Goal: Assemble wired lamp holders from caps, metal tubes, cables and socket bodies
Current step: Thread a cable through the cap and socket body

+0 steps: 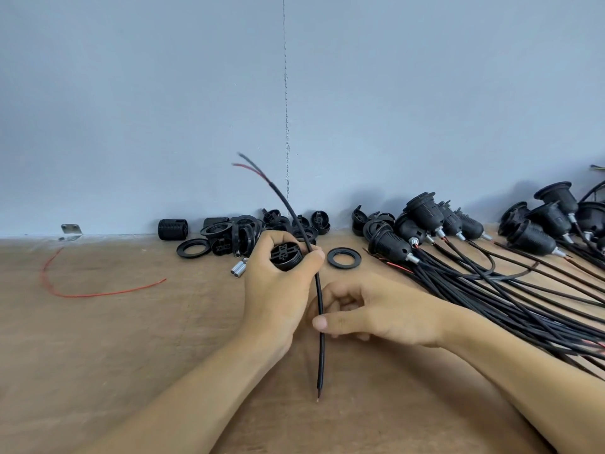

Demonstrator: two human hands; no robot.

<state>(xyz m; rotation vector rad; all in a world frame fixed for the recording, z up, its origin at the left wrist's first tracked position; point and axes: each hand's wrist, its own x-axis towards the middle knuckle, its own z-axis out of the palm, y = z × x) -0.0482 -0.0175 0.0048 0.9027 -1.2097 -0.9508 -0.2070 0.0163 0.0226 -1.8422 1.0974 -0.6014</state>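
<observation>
1. Left hand (278,290) gripped a round black socket body (286,257), fingers wrapped round its wall. The open face with its terminal cross was turned toward the camera.
2. Right hand (376,317) sat just below and right of that grip. Its thumb lay across the cable (319,290) with the fingers curled behind. I read this as a pinch on the cable, though the contact behind was hidden.
3. Above the pinch, the cable passed against the fingertip side of the left grip, beside the socket body. It then arched well above to two split conductors, one red and one dark, both blurred. Below the pinch it ran straight to a bare tip near the table (131,355); whether it touched, could not tell.
4. No cap or tube was seen on the cable. Metal tubes (239,268) lay just left of the left grip and a loose ring (343,257) just right of it. Finished lamp holders (458,234) were farther right, their leads fanned beneath the right forearm.
5. Risks, as judged:
   - The split ends stood far above both grips, so they would likely wander when aimed at the terminals. A higher pinch seems needed.
   - With only thumb and fingers on it, the cable could slip or twist through the pinch under push.
   - Strands might splay and miss a terminal.
   - If the cable is wired before a cap and tube go on, they would have to be fed up its whole length.
</observation>
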